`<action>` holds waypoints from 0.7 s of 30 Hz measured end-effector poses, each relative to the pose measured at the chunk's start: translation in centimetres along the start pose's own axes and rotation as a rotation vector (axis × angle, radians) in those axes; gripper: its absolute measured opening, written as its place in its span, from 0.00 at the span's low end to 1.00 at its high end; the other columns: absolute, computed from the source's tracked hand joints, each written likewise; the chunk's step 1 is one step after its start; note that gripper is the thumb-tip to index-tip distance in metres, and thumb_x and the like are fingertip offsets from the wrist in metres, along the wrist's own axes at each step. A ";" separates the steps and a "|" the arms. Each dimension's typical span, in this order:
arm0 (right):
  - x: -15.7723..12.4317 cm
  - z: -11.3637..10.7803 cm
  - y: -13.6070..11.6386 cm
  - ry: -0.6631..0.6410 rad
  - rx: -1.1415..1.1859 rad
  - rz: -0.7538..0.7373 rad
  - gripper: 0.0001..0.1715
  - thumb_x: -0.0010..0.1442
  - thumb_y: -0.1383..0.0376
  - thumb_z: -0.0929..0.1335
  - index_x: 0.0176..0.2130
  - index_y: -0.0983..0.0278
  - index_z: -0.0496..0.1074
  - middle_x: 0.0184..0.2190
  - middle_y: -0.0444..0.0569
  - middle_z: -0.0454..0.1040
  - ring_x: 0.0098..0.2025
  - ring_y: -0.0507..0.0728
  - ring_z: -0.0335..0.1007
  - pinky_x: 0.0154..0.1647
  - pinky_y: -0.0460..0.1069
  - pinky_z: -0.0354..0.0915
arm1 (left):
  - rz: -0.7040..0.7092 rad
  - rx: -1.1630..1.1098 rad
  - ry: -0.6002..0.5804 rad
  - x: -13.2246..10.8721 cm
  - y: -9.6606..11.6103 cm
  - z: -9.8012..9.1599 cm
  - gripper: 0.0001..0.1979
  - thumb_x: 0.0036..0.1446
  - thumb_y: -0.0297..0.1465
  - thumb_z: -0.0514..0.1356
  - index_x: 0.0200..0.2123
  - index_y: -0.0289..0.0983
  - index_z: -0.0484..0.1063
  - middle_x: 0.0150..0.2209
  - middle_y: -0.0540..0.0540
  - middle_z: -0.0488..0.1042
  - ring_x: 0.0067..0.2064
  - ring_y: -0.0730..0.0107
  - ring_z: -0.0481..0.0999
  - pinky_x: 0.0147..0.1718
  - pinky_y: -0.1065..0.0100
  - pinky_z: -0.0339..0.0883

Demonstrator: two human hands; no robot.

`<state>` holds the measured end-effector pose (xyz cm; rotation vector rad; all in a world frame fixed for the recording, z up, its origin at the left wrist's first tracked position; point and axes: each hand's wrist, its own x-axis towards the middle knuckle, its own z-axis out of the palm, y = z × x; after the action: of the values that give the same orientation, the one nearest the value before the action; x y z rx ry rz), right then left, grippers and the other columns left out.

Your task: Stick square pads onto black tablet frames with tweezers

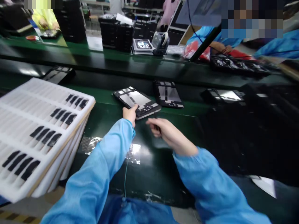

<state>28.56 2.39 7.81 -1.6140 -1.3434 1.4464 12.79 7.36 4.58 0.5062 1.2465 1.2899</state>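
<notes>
An opened tablet point(137, 99), with silver battery panels and a black frame, lies tilted across the workbench's inner edge. My left hand point(130, 115) grips its near-left edge, thumb on top and fingers beneath. Just to the right and nearer me, my right hand point(160, 127) is curled closed, apart from the tablet. Something small and dark shows at its fingers, but blur hides what it is. A second opened tablet point(168, 95) lies flat to the right of the first one.
White foam trays point(53, 124), slotted with black-ended parts, are stacked at the left. More tablets lie along the line, one at the far left point(58, 74) and one at the right point(224, 95). A tape dispenser point(160, 43) stands on the raised shelf. Co-workers sit opposite.
</notes>
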 end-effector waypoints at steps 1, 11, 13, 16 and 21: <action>-4.1 -1.2 1.6 -0.022 0.029 -0.010 0.34 0.58 0.34 0.73 0.31 0.62 0.76 0.20 0.41 0.61 0.22 0.52 0.56 0.22 0.50 0.58 | 0.009 0.053 -0.021 -0.4 -0.1 -0.4 0.25 0.71 0.44 0.66 0.62 0.36 0.73 0.60 0.39 0.76 0.59 0.59 0.79 0.59 0.52 0.81; -20.9 -8.4 9.9 0.401 0.356 -0.066 0.18 0.55 0.38 0.76 0.29 0.46 0.85 0.17 0.47 0.57 0.18 0.56 0.51 0.17 0.55 0.53 | -0.094 0.660 -0.983 -15.4 -5.5 -9.3 0.20 0.71 0.45 0.65 0.54 0.34 0.77 0.47 0.44 0.81 0.44 0.70 0.81 0.44 0.65 0.83; -19.8 -7.0 9.1 0.212 0.411 -0.196 0.14 0.54 0.45 0.81 0.36 0.48 0.87 0.18 0.43 0.61 0.18 0.53 0.53 0.17 0.51 0.57 | 0.017 0.801 -1.013 -16.1 -5.4 -9.8 0.21 0.71 0.46 0.65 0.54 0.35 0.77 0.47 0.44 0.80 0.44 0.70 0.80 0.46 0.64 0.83; -17.1 -3.8 7.4 -0.057 0.463 -0.316 0.09 0.62 0.53 0.81 0.42 0.50 0.86 0.25 0.42 0.71 0.23 0.52 0.67 0.21 0.49 0.67 | 0.255 1.004 -0.909 -14.6 -3.1 -10.1 0.20 0.66 0.43 0.70 0.54 0.36 0.77 0.50 0.43 0.79 0.50 0.64 0.79 0.55 0.57 0.79; -9.6 1.8 6.8 -0.152 0.024 -0.369 0.11 0.66 0.60 0.80 0.48 0.56 0.84 0.45 0.46 0.86 0.44 0.56 0.83 0.49 0.53 0.79 | 0.422 1.210 -0.901 -7.7 0.0 -10.3 0.06 0.54 0.26 0.69 0.36 0.40 0.82 0.30 0.52 0.73 0.37 0.68 0.76 0.52 0.63 0.68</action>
<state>29.74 -9.03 4.70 -1.1806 -1.6040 1.3707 5.21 -3.02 4.29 2.0266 1.0040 0.3166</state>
